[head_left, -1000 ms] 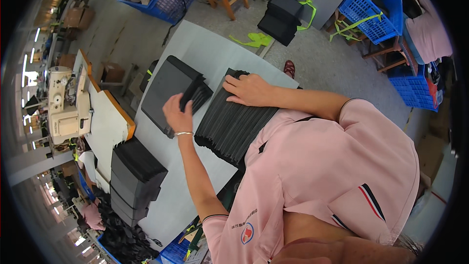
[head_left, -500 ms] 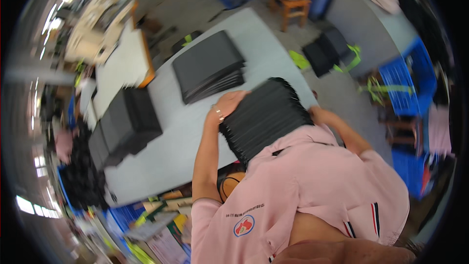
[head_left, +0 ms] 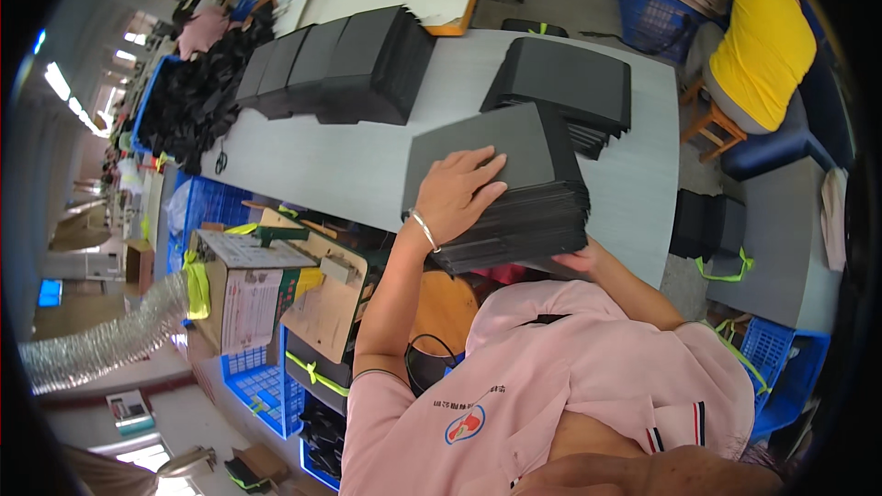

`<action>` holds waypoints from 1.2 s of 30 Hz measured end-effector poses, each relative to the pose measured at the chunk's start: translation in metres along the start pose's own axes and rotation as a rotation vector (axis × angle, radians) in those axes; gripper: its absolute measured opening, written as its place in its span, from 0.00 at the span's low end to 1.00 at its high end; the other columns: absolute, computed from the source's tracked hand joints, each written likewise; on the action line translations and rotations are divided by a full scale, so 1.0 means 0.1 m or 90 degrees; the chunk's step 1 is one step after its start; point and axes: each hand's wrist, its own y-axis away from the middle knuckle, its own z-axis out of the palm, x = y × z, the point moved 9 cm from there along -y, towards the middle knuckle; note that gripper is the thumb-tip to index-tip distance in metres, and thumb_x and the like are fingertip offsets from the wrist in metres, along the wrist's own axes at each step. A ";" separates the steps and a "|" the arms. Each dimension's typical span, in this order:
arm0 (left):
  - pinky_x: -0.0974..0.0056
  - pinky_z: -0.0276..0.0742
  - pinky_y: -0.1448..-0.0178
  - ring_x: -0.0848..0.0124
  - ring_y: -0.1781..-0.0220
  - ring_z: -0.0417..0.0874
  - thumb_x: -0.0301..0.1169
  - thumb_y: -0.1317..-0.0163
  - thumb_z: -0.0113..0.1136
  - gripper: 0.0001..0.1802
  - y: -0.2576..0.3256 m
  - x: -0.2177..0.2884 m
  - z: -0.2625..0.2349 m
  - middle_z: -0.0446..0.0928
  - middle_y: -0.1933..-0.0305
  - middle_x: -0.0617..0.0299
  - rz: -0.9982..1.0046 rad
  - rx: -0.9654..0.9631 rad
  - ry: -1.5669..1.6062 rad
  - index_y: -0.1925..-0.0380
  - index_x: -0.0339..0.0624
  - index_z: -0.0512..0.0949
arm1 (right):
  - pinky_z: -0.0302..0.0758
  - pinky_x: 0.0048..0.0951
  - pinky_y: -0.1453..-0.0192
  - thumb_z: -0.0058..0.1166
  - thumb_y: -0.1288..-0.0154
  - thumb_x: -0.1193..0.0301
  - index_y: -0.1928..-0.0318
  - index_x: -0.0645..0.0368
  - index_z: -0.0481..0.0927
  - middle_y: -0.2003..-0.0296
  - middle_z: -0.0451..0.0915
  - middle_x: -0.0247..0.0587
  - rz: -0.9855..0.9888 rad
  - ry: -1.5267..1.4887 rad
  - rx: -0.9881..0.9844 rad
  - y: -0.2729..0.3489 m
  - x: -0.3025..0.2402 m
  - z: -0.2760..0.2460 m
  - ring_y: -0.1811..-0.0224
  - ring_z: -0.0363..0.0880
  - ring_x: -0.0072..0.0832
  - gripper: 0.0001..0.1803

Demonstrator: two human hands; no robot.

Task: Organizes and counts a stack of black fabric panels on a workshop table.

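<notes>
A thick stack of black flat panels (head_left: 491, 147) is tilted over the near edge of the grey-white table, its broad face up and its layered edges towards me. My left hand (head_left: 459, 193), with a bracelet at the wrist, lies on that top face with its fingers spread. Low at the stack's near right corner, my right hand (head_left: 581, 260) grips it from beneath; part of the fingers is hidden under it. Just behind stands another fanned stack of black panels (head_left: 565, 78). Further left, a row of black panel stacks (head_left: 335, 64) sits along the far side.
The grey-white table (head_left: 322, 161) extends left, with small scissors (head_left: 221, 163) near its edge. A blue crate (head_left: 147, 96) heaped with black pieces adjoins its left end. Cardboard boxes (head_left: 243, 285) stand near left. A person in yellow (head_left: 767, 32) sits on a wooden stool at far right.
The stack has tipped from layered edges facing up to broad face up. My left hand has moved from its side onto its top. The view has swung to the left.
</notes>
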 end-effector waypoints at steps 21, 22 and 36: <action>0.48 0.61 0.28 0.52 0.26 0.63 0.34 0.55 0.79 0.54 1.00 -0.53 0.60 0.60 0.22 0.50 -0.365 0.122 -0.114 0.25 0.46 0.63 | 0.89 0.45 0.68 0.28 0.19 0.44 0.40 0.72 0.68 0.66 0.81 0.58 0.138 0.269 0.345 -1.34 0.04 0.08 0.74 0.86 0.49 0.38; 0.47 0.58 0.26 0.52 0.24 0.60 0.36 0.57 0.80 0.59 1.02 -0.61 0.60 0.57 0.20 0.51 -0.385 0.105 -0.169 0.23 0.46 0.59 | 0.89 0.46 0.68 0.34 0.19 0.50 0.40 0.74 0.66 0.66 0.80 0.62 0.110 0.298 0.337 -1.52 0.05 0.21 0.74 0.86 0.49 0.33; 0.51 0.62 0.27 0.63 0.21 0.62 0.38 0.51 0.79 0.56 1.00 -2.39 -0.05 0.63 0.21 0.62 -0.481 0.056 -0.502 0.22 0.56 0.58 | 0.80 0.33 0.53 0.62 0.33 0.65 0.39 0.66 0.77 0.53 0.82 0.41 0.178 0.610 -0.188 -1.89 0.72 1.28 0.63 0.79 0.27 0.26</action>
